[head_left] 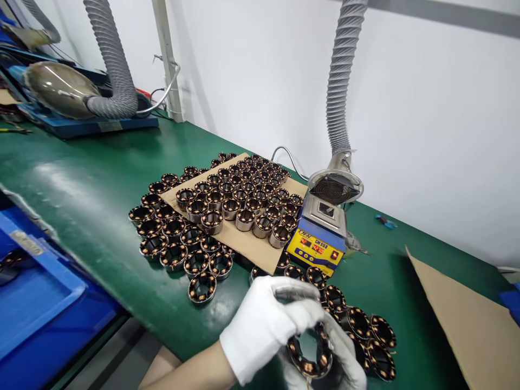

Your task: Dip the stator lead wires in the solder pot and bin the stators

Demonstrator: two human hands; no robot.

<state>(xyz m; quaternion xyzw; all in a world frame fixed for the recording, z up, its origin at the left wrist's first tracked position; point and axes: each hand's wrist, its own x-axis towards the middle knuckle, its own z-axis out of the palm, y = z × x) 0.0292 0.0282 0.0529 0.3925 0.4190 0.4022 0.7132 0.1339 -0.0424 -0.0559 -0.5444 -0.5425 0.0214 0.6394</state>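
Both my hands wear white gloves near the bottom edge of the green bench. My left hand curls over the top of a round motor stator with copper windings. My right hand cups the same stator from below and the right. Several more stators lie on the bench just right of my hands. Beyond my hands, many stators stand in rows on a cardboard sheet, and others stand on the bench around it.
A yellow and blue solder pot with red digits stands behind my hands, under a grey fume hose with a round intake. A second hose and hood lie far left. Blue bins are at left, a cardboard sheet at right.
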